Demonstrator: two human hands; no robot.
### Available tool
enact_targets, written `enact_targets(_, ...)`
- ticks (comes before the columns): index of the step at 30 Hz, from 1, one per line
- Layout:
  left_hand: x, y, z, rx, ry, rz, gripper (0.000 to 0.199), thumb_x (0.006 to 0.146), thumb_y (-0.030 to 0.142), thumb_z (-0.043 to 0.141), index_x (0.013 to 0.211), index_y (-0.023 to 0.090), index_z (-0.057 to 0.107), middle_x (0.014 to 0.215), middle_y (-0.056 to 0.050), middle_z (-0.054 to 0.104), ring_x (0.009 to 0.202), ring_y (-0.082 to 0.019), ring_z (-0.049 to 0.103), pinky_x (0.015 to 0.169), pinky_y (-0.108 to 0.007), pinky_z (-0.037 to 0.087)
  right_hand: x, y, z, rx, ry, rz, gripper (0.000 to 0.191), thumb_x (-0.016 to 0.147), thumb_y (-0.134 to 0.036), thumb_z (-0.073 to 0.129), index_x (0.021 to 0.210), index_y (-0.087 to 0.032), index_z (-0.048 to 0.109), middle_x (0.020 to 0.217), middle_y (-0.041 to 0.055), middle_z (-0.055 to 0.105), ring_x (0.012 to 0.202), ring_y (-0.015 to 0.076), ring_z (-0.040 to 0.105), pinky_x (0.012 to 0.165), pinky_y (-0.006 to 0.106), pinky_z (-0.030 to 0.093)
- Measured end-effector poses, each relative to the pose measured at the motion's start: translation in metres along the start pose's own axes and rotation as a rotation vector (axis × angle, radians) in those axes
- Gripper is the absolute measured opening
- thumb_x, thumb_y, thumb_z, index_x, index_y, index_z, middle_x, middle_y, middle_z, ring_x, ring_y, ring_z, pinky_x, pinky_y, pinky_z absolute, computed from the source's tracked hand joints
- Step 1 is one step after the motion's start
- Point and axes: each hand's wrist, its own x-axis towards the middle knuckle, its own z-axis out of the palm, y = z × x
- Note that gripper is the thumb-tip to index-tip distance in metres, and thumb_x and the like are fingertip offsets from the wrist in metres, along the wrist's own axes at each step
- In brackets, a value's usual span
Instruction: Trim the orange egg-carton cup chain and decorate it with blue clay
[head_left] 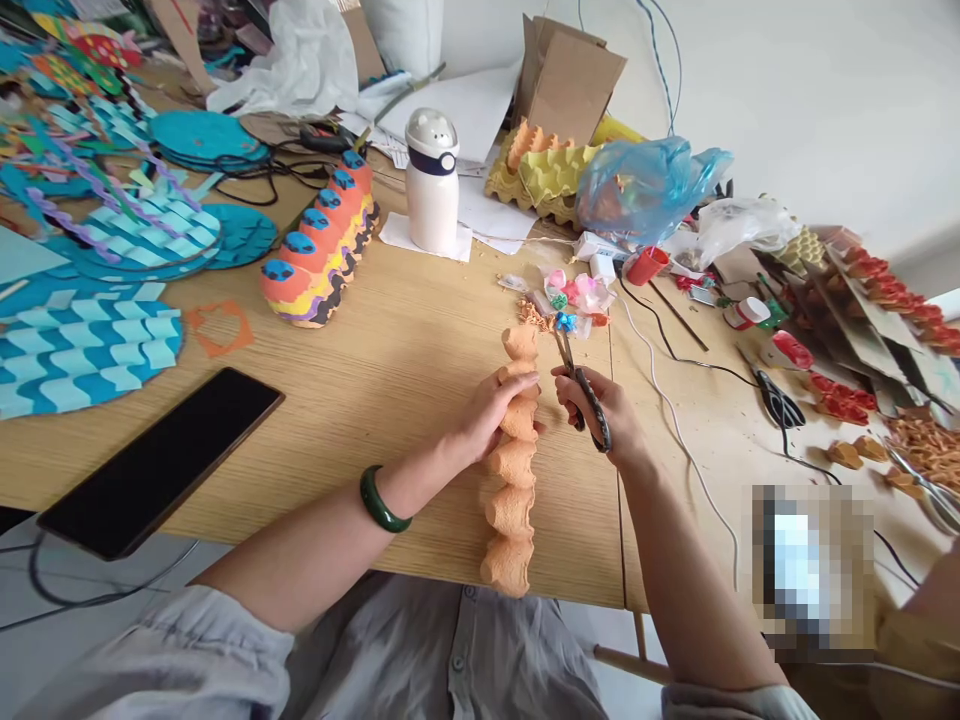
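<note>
A long strip of orange egg carton [513,462] with several bumps runs along the table toward my body, its near end at the table's edge. My left hand [491,412] is closed round its upper part, thumb lying over the top. In my right hand [600,405] is a pair of scissors [592,400] with dark handles, fingers through the loops. The blades point away from me, just right of the strip's far end. Small orange scraps [534,316] lie beyond that end.
A painted egg-carton caterpillar [322,245] and a white bottle [433,190] stand behind to the left. A dark phone [161,460] lies at the left front. Cables, a second pair of scissors [776,400] and cut scraps cover the right side, where another person's arm [934,600] shows.
</note>
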Motion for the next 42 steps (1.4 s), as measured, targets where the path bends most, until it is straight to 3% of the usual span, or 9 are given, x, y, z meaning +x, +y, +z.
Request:
enact_targets(3, -0.002, 0.002, 0.002, 0.004, -0.009, 0.002, 0.028, 0.079, 0.037, 0.077, 0.086, 0.019, 0.058, 0.078, 0.001, 0.060, 0.059, -0.011, 0.058, 0.052, -0.026, 0.057, 0.003, -0.006, -0.002, -0.023, -0.111, 0.010, 0.050, 0.082, -0.066, 0.072, 0.086, -0.017, 0.064, 0.064, -0.0040, 0.051, 0.054, 0.0089, 0.046, 0.048, 0.023, 0.040)
enact_targets(6, -0.003, 0.002, 0.003, 0.006, -0.018, 0.005, 0.029, 0.076, 0.037, 0.079, 0.089, 0.019, 0.060, 0.082, -0.001, 0.062, 0.065, -0.013, 0.059, 0.052, -0.026, 0.057, 0.005, -0.012, -0.004, 0.039, -0.212, 0.081, 0.055, 0.085, -0.071, 0.066, 0.091, -0.017, 0.063, 0.061, -0.0049, 0.048, 0.048, 0.0083, 0.042, 0.043, 0.023, 0.037)
enact_targets(14, -0.003, 0.000, 0.004, 0.031, -0.025, 0.065, 0.043, 0.065, 0.032, 0.087, 0.093, 0.016, 0.060, 0.093, -0.002, 0.063, 0.077, -0.015, 0.061, 0.059, -0.031, 0.062, 0.014, -0.029, -0.008, 0.069, -0.267, 0.231, 0.054, 0.083, -0.071, 0.068, 0.088, -0.017, 0.063, 0.057, -0.0044, 0.049, 0.043, 0.0080, 0.041, 0.038, 0.022, 0.034)
enact_targets(20, -0.002, -0.002, 0.003, 0.036, -0.023, 0.069, 0.048, 0.065, 0.030, 0.089, 0.100, 0.016, 0.059, 0.107, -0.006, 0.065, 0.084, -0.017, 0.064, 0.059, -0.034, 0.064, 0.016, -0.044, -0.012, 0.105, -0.318, 0.377, 0.052, 0.081, -0.068, 0.071, 0.086, -0.017, 0.063, 0.054, -0.0044, 0.048, 0.043, 0.0075, 0.037, 0.036, 0.020, 0.028)
enact_targets(23, -0.002, -0.004, 0.001, 0.039, -0.040, 0.076, 0.048, 0.067, 0.029, 0.089, 0.103, 0.017, 0.059, 0.112, -0.006, 0.066, 0.086, -0.018, 0.065, 0.059, -0.035, 0.065, 0.019, -0.048, -0.010, 0.107, -0.326, 0.388, 0.050, 0.083, -0.067, 0.070, 0.086, -0.017, 0.063, 0.054, -0.0040, 0.049, 0.042, 0.0075, 0.038, 0.036, 0.020, 0.028)
enact_targets(28, 0.000, -0.004, 0.000, 0.045, -0.032, 0.093, 0.047, 0.068, 0.028, 0.088, 0.103, 0.017, 0.058, 0.103, -0.004, 0.064, 0.083, -0.017, 0.065, 0.059, -0.035, 0.066, 0.022, -0.051, -0.005, 0.101, -0.312, 0.408, 0.049, 0.087, -0.066, 0.067, 0.085, -0.018, 0.063, 0.054, -0.0035, 0.048, 0.042, 0.0073, 0.037, 0.035, 0.019, 0.028)
enact_targets(35, -0.001, -0.003, 0.001, 0.040, -0.061, 0.098, 0.048, 0.068, 0.027, 0.088, 0.104, 0.017, 0.058, 0.115, -0.007, 0.065, 0.087, -0.018, 0.065, 0.057, -0.034, 0.066, 0.021, -0.057, -0.009, 0.164, -0.324, 0.445, 0.049, 0.085, -0.067, 0.068, 0.085, -0.019, 0.062, 0.055, -0.0040, 0.047, 0.042, 0.0066, 0.035, 0.036, 0.019, 0.024)
enact_targets(42, -0.001, -0.002, 0.001, 0.035, -0.084, 0.083, 0.045, 0.068, 0.024, 0.086, 0.103, 0.017, 0.059, 0.107, -0.006, 0.064, 0.086, -0.017, 0.064, 0.057, -0.034, 0.066, 0.025, -0.061, -0.007, 0.104, -0.322, 0.450, 0.050, 0.085, -0.069, 0.067, 0.082, -0.019, 0.062, 0.053, -0.0034, 0.047, 0.042, 0.0071, 0.034, 0.036, 0.019, 0.025)
